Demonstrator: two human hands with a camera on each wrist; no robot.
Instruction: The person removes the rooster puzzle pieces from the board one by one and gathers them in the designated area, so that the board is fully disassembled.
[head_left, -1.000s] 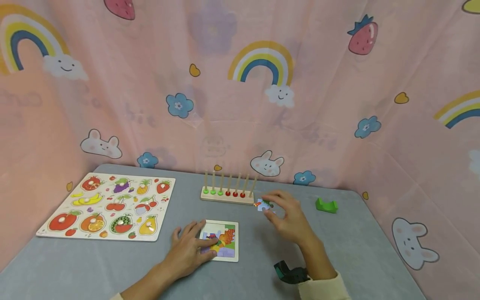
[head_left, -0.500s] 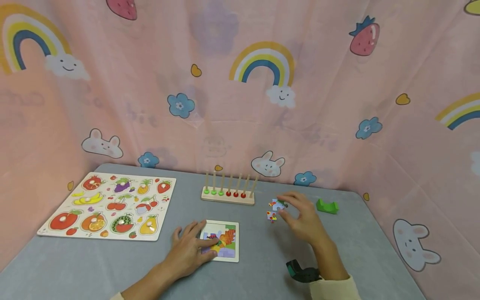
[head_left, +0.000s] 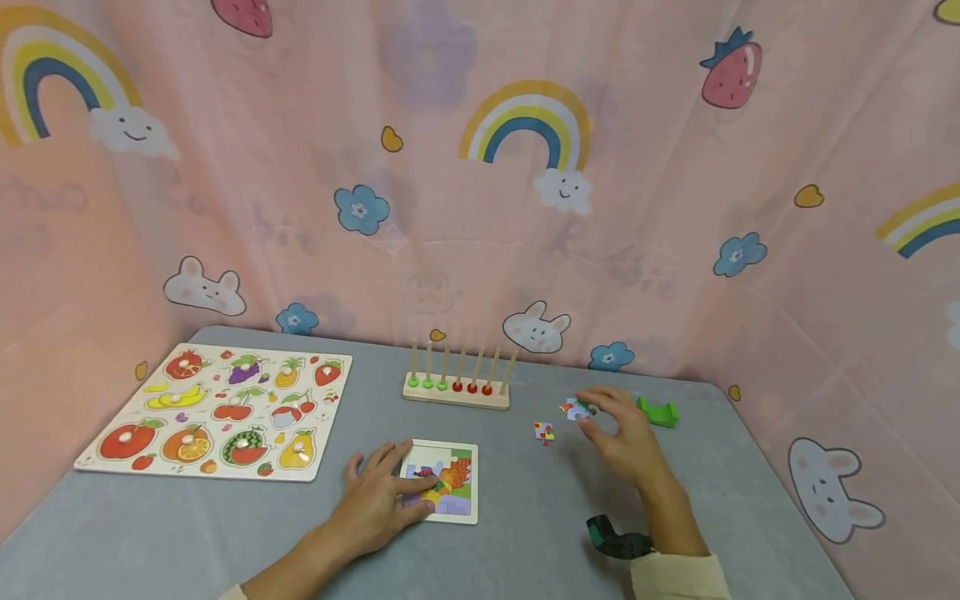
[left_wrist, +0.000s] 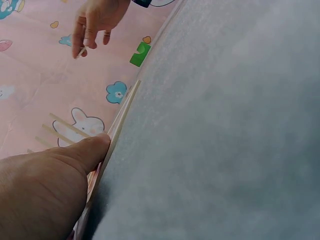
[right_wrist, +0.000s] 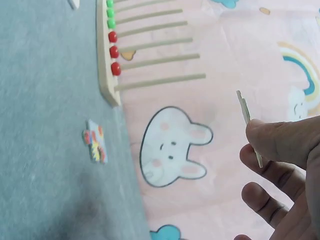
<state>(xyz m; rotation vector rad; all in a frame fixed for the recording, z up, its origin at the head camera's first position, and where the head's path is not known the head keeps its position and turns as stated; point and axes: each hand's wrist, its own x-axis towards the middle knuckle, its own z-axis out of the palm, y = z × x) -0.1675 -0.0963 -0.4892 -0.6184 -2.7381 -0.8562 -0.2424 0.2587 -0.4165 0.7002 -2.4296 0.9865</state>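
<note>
1. Puzzle piece (head_left: 576,409): held above the table (head_left: 525,508), pinched between thumb and fingers of the right hand (head_left: 615,429).
2. Puzzle tray (head_left: 475,483): lies flat before the person. Joined, coloured pieces fill its right and lower parts; pale base shows along the upper left. The left hand covers a portion.
3. Left hand (head_left: 378,500): relaxed, fingers spread, resting on the tray's left side, index finger across the picture.
4. Loose piece (head_left: 543,432): flat on the table, between tray and right hand.
5. Fruit board (head_left: 204,412): far left, bearing knobbed fruit pieces.
6. Bead rack (head_left: 456,398): near the back edge; three green and three red beads sit low on its pegs.
7. Green block (head_left: 657,413): just beyond the right hand.
8. Clearances: grey surface separates tray from board and loose piece; a wider stretch extends right of the right forearm. Pink curtain (head_left: 637,275) borders the back edge.
</note>
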